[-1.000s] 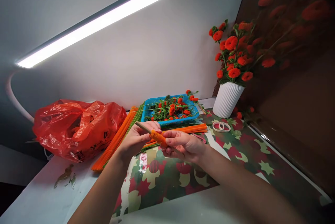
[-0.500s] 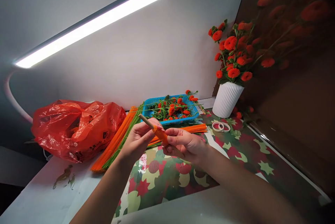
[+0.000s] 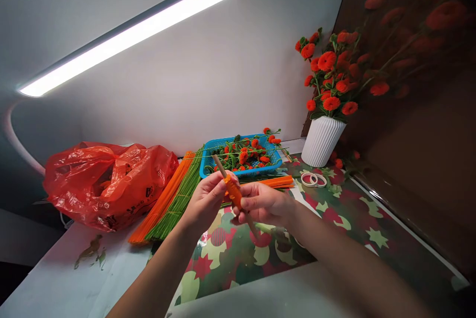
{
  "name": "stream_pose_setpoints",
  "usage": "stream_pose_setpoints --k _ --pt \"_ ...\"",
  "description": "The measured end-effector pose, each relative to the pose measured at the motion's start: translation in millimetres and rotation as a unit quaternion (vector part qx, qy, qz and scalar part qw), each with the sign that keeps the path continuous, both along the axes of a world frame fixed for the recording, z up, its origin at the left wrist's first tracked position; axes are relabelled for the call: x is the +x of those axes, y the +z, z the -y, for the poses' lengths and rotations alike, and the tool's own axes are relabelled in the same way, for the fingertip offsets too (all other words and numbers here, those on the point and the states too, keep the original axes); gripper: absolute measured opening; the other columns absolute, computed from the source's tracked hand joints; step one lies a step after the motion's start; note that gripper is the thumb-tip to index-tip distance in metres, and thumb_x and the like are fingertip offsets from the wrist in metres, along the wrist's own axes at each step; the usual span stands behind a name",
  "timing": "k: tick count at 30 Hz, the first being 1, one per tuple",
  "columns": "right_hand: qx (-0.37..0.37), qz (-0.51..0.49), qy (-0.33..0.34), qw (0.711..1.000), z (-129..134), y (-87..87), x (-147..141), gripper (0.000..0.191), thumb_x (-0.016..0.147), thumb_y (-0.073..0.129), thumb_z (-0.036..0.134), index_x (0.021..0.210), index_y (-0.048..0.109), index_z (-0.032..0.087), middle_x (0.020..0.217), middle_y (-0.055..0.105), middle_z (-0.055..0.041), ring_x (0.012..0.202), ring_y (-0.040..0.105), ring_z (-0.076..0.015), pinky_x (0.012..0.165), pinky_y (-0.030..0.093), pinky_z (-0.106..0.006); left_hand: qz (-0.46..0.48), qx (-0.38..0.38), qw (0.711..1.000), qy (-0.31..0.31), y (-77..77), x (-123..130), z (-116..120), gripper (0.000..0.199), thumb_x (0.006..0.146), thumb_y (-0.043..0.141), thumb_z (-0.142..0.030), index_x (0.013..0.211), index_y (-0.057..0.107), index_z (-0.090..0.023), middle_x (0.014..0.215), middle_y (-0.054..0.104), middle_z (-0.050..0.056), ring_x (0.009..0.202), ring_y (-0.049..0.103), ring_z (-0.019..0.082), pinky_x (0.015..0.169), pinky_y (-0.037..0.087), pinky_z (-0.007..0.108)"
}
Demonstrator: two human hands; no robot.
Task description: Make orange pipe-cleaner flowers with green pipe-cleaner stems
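Observation:
A thin wooden stick (image 3: 219, 164) is held slantwise between my hands, with an orange pipe cleaner (image 3: 233, 192) wound tightly round its middle. My left hand (image 3: 208, 198) is closed, pinching the upper end of the winding against the stick. Lower down, my right hand (image 3: 266, 203) is closed too, thumb and fingers pressed on the wound part. The stick's upper end points up and left past my left fingertips; its lower end comes out below my right fingers.
Behind my hands stands a blue basket (image 3: 204, 169) of small orange flowers. Left of it lie bundles of orange (image 3: 159, 201) and green pipe cleaners (image 3: 178, 204), then a red plastic bag (image 3: 107, 184). Rightward are tape rings (image 3: 314, 180) and a white vase (image 3: 323, 142). A lamp (image 3: 130, 30) hangs above.
The stick has turned steeper, and its lower end now shows below my right hand. My left hand has shifted slightly right. Both hands keep their hold.

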State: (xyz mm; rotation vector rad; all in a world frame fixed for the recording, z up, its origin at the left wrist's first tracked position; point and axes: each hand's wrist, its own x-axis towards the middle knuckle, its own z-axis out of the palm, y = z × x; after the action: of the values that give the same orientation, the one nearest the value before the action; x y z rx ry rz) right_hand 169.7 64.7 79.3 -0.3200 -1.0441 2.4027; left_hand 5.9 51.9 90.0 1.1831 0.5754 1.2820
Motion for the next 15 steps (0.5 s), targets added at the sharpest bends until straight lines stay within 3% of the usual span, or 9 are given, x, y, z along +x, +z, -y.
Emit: stream_pose_setpoints --k 3,6,8,11,15 --pt "0.027 -0.018 0.062 0.998 -1.7 -3.1 3.0 0.037 0.065 0.085 0.031 0.090 0.065 0.012 0.073 0.068 0.0005 0.062 0.066 -0.0099 0.075 0.052 -0.029 0.000 0.008 0.998 -0.068 -0.9 0.5 3.0 0.021 0.079 0.070 -0.039 0.079 0.068 -0.018 0.078 0.066 0.001 0.053 0.056 0.009 0.052 0.049 0.021" --pt "0.042 -0.043 0.079 0.995 -2.4 -4.3 3.2 0.038 0.066 0.084 0.029 0.094 0.062 0.016 0.079 0.069 0.0000 0.067 0.068 -0.0122 0.069 0.053 -0.027 0.000 -0.017 0.994 -0.104 0.0 2.1 7.0 0.018 0.083 0.065 -0.039 0.085 0.065 -0.021 0.068 0.069 0.000 0.038 0.050 0.007 0.040 0.044 0.019" --pt "0.043 -0.039 0.076 0.995 -2.3 -4.0 2.5 0.038 0.066 0.084 0.028 0.095 0.062 0.016 0.082 0.071 -0.0014 0.070 0.070 -0.0137 0.068 0.053 -0.026 -0.012 -0.018 0.996 -0.083 0.8 2.7 8.2 0.021 0.082 0.066 -0.040 0.085 0.064 -0.020 0.067 0.071 0.001 0.034 0.048 0.006 0.037 0.042 0.018" --pt "0.034 -0.009 0.054 0.998 -1.9 -2.5 2.0 0.037 0.063 0.085 0.031 0.089 0.065 0.013 0.078 0.072 -0.0033 0.069 0.070 -0.0133 0.070 0.053 -0.026 -0.047 0.003 0.999 -0.013 0.3 2.1 6.3 0.028 0.077 0.070 -0.044 0.080 0.065 -0.017 0.075 0.075 0.006 0.047 0.061 0.011 0.049 0.051 0.022" --pt "0.035 0.049 -0.033 0.998 -2.8 0.7 2.1 0.034 0.059 0.086 0.033 0.078 0.068 0.011 0.074 0.072 -0.0034 0.066 0.069 -0.0124 0.073 0.052 -0.027 -0.063 -0.008 0.997 0.042 -5.3 0.3 -0.6 0.032 0.073 0.073 -0.046 0.080 0.065 -0.016 0.079 0.076 0.009 0.066 0.070 0.019 0.058 0.056 0.026"
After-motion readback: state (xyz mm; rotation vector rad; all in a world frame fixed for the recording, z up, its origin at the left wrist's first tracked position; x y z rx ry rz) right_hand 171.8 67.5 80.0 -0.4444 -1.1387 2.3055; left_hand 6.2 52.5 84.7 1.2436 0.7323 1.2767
